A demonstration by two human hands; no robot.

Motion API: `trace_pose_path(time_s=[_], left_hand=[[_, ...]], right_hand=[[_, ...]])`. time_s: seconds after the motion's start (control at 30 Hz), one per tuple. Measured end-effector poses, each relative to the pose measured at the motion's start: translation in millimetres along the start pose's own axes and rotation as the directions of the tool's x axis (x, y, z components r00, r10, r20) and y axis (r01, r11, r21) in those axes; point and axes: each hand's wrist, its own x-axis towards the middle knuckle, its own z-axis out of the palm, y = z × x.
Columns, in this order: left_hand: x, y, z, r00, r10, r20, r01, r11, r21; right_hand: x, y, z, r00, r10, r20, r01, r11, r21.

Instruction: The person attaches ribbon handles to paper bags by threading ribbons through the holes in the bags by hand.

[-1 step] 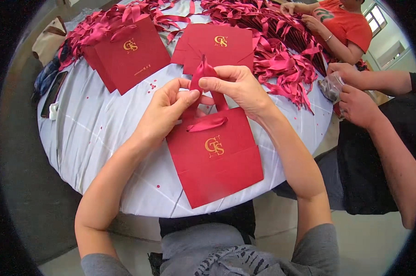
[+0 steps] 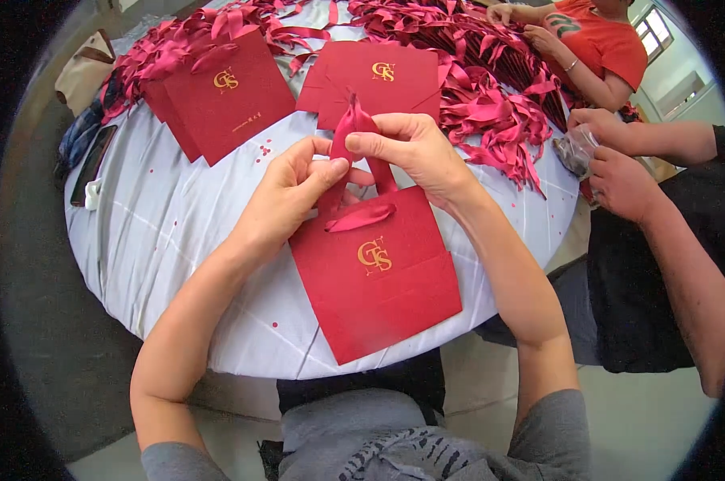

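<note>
A flat red paper bag (image 2: 386, 309) with a gold emblem lies on the table's near part, slightly tilted, its ribbon side away from me. A satin ribbon (image 2: 353, 123) rises from its top edge in a loop pinched to a point. My right hand (image 2: 417, 156) grips that ribbon just below its tip, between thumb and fingers. On the other side, my left hand (image 2: 294, 186) pinches the ribbon lower down, with some fingers behind it. A short band of ribbon (image 2: 362, 216) crosses the bag's front below the top edge.
Other red bags (image 2: 232, 100) lie at the far left, and more bags (image 2: 378, 84) straight ahead. Heaped ribbons (image 2: 495, 120) cover the far side of the white-covered round table (image 2: 170, 240). A co-worker's hands (image 2: 619, 176) hold a clear plastic bag (image 2: 576, 151) at right; another person works beyond.
</note>
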Motion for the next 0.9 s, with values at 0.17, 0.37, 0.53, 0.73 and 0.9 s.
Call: trace_pose_path(time_s=[0.17, 0.37, 0.53, 0.73, 0.9], left_hand=[[1.8, -11.3, 0.4, 0.976, 0.196, -0.099, -0.179, 0.971, 0.155], [-3.2, -2.0, 10.5, 0.943, 0.321, -0.089, -0.205, 0.77, 0.604], [-4.7, -5.2, 9.9, 0.943, 0.331, 0.03, -0.269, 0.708, 0.653], [-3.8, -8.3, 16.1, 0.969, 0.229, 0.089, -0.239, 0.799, 0.552], [-5.3, -5.3, 17.3, 0.971, 0.212, 0.113, -0.239, 0.823, 0.515]], right_hand=[[0.9, -1.0, -1.3, 0.994, 0.061, -0.091, -0.05, 0.992, 0.119], [5.8, 13.9, -8.6, 0.989, 0.016, -0.148, -0.016, 1.0, 0.001], [8.1, 19.8, -0.5, 0.962, -0.122, -0.244, 0.091, 0.987, -0.133], [9.2, 23.6, -6.9, 0.949, -0.135, -0.286, 0.069, 0.971, -0.23], [13.1, 21.8, -15.7, 0.95, -0.214, -0.228, 0.071, 0.858, -0.509]])
